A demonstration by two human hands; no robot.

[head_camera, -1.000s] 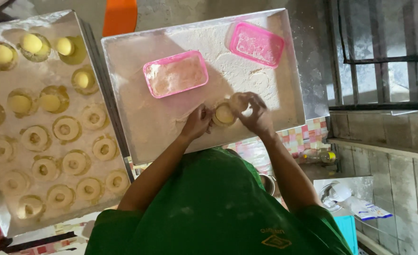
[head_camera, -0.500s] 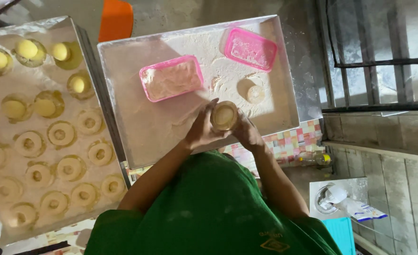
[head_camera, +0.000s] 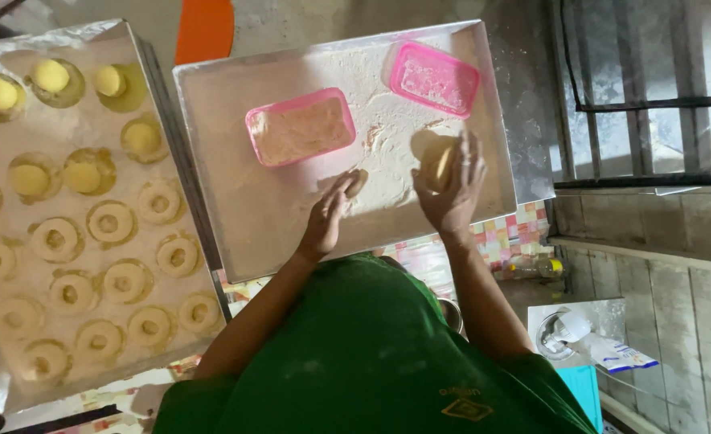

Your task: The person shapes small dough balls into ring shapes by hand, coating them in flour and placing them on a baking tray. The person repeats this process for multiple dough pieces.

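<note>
The right hand (head_camera: 452,189) grasps a round dough piece (head_camera: 437,163) over the floured tray (head_camera: 235,217), just below the smaller pink tub (head_camera: 436,78). The left hand (head_camera: 329,215) rests released on the flour with fingers loosely bent, near the larger pink tub (head_camera: 300,126). A second tray (head_camera: 74,128) of dough rings (head_camera: 108,223) lies beside it.

A small home bakery or backyard kitchen. A floured metal tray (head_camera: 235,233) is the landmark. On it sit two pink plastic tubs (head_camera: 301,126); left of it a second tray (head_camera: 90,137) holds rows of ring-shaped dough pieces (head_camera: 108,223). Right of it stand a barred window (head_camera: 645,96) and bare block wall (head_camera: 677,297).
</note>
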